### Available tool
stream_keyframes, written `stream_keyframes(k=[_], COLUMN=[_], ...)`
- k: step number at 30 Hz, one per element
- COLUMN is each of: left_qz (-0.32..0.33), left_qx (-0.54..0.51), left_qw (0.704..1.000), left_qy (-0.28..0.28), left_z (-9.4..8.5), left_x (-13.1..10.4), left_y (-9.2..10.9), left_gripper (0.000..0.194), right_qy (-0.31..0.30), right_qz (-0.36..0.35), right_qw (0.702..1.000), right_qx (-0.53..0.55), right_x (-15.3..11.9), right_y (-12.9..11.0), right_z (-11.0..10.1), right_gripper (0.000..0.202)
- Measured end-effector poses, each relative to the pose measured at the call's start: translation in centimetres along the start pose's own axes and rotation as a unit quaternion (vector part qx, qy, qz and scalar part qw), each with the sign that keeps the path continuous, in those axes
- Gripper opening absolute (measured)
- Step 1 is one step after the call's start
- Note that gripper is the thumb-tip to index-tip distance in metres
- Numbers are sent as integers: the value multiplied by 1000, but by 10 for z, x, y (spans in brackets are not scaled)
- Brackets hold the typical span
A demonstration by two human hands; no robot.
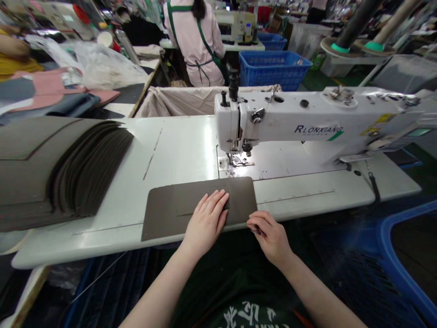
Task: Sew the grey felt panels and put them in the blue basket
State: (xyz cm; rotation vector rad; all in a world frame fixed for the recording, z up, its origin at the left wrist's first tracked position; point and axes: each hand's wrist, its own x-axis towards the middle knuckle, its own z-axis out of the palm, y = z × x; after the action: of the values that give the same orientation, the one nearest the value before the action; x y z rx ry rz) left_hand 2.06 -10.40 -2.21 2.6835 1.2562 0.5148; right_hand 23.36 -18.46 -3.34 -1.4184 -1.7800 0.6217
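- Dark green clothing (235, 282) nearest, white lettering (251, 314) on it.
- Grey-brown panel (164, 205) flat at front edge of table (184, 146), just before sewing machine (273, 118).
- Left hand (206, 222) palm-down on panel, fingers extended.
- Right hand (272, 234) by panel's near right corner; fingers narrow, pinching small dark item, identity unclear.
- Panel stack (61, 173) at left.

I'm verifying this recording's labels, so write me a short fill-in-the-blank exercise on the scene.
1. The left hand lies palm ____ on the panel.
2. The sheet stack lies to the panel's ____.
3. Lettering on the sewing machine reads ____.
4. The large basket beyond the sewing machine is coloured ____.

Missing words: down; left; RLONXIANG; blue.
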Motion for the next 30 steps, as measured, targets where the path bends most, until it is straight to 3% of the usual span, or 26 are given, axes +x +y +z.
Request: stream_keyframes(k=[3,6,10,15,18,22,30], left_qz=[-3,-3,-6,-6,-4,-4,-3], left_qx=[-1,-3,-3,-7,-4,-2,7], left_qw=[1000,1000,1000,1000,1000,1000,1000], left_qy=[3,5,1,7,6,3,8], left_z=[0,0,-1,-1,-1,-1,1], left_x=[0,0,0,1,1,1,0], left_y=[-1,-1,0,0,0,0,-1], left_gripper=[45,44,44,44,45,44,44], right_qy=[-35,-56,-45,31,3,-12,-28], right_qz=[-36,-31,13,35,29,5,-47], right_qw=[998,996,999,999,995,987,997], right_qx=[39,55,18,-20,-94,-157,56], right_x=[3,6,8,3,-1,-4,3], right_y=[1,2,-1,-6,-6,-2,1], right_z=[-2,1,3,-7,-6,-1,-4], right_gripper=[25,23,15,13,28,13,16])
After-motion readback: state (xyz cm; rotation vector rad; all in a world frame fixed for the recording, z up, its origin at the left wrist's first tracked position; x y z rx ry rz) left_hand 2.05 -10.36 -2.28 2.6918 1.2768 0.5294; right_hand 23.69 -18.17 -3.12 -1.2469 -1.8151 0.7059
